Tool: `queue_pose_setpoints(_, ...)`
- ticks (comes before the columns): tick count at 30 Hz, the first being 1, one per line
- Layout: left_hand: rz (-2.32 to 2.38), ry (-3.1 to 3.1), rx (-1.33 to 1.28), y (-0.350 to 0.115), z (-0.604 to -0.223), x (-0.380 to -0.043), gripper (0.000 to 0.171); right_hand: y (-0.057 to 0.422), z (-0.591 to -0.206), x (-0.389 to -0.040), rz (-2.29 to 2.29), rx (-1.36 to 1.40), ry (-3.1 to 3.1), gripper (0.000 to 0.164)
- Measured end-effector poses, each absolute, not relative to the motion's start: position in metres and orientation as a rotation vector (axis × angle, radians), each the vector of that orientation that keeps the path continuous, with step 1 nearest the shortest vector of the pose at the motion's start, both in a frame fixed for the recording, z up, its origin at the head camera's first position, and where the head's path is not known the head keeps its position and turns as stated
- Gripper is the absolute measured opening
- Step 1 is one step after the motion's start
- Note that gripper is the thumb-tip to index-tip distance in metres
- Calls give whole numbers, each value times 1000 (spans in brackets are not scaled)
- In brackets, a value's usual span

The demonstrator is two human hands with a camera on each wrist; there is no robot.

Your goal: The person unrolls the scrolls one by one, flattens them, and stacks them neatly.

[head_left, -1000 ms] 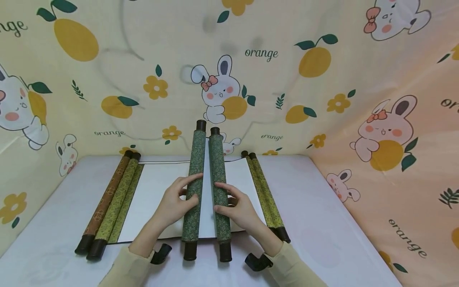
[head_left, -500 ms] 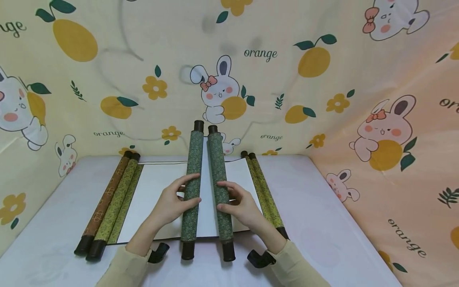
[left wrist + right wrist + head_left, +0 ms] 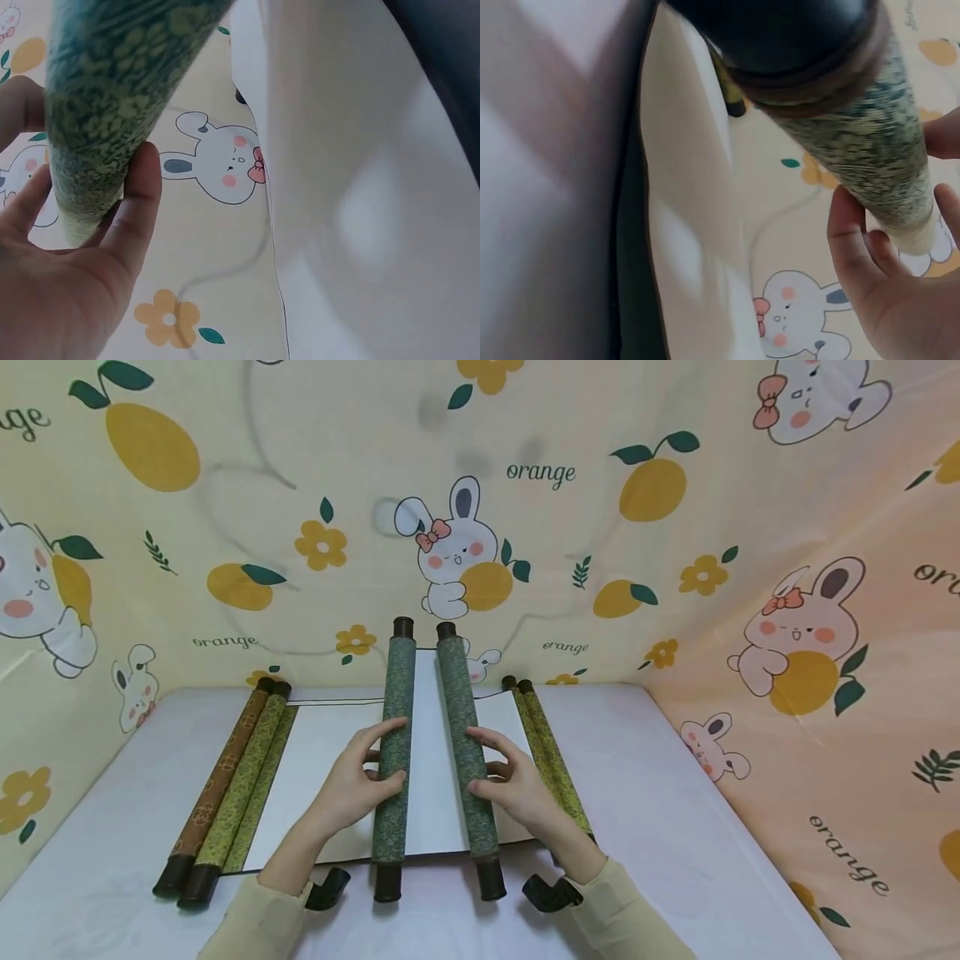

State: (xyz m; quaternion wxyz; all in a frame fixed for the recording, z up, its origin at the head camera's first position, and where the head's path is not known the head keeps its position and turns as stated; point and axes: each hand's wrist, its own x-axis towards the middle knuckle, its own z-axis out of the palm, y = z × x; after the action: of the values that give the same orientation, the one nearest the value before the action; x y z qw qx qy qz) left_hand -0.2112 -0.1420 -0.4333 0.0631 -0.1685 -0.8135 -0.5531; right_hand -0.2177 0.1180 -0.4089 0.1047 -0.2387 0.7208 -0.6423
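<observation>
In the head view my left hand (image 3: 356,781) grips the left roller (image 3: 396,693) of a green patterned hanging scroll, thumb and fingers round its middle. My right hand (image 3: 519,783) holds the scroll's right roller (image 3: 459,693) likewise. Both rollers have black end knobs and tilt apart slightly toward me. A strip of white paper (image 3: 435,777) spans the gap between them. The left wrist view shows fingers around the green roller (image 3: 112,112); in the right wrist view, a black end knob (image 3: 795,37) looms close above my hand (image 3: 900,307).
Beneath lies a spread white scroll (image 3: 322,743) with yellow-green rollers (image 3: 247,777) at left and more yellow-green rollers (image 3: 551,752) at right. A brown patterned scroll (image 3: 217,777) lies against the left side. Behind the white table (image 3: 637,860) hangs a rabbit-and-orange printed cloth (image 3: 570,552).
My hands have moved apart, the left roller going left and the right one going right. More white paper shows between them, and both hands keep their hold.
</observation>
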Motion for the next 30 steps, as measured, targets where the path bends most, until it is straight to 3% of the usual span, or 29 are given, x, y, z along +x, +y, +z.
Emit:
queue_pose_setpoints(13, -1702, -2424, -574, -151, -432, -212, 73, 130, -430, -238, -1909, -693, 2035, 78)
queue_pose_setpoints(20, -1675, -2400, -572, -153, -429, -212, 72, 131, -425, -240, -1875, -614, 2051, 65)
queue_pose_setpoints(25, -1624, -2411, -542, -151, -430, -213, 63, 129, -419, -234, -1869, -576, 2097, 65)
queue_pose_setpoints(30, -1561, -2437, -503, -147, -422, -208, 69, 128, -405, -223, -1850, -604, 2158, 64)
